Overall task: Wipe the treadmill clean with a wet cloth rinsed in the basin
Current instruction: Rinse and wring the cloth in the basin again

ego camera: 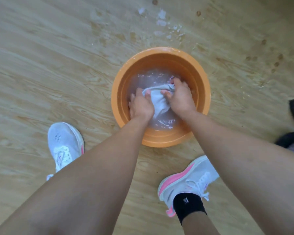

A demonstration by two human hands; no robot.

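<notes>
We find the cloth (158,100) in the water (143,80) of the orange basin (159,55), bunched, its long axis roughly near-to-far, the far end bent right. Left hand (140,106) and right hand (179,97) grip its sides, fingers curled.

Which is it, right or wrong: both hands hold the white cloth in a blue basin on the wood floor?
Wrong: the head view shows an orange basin. Left hand and right hand do hold the white cloth in it, on the wood floor.
</notes>
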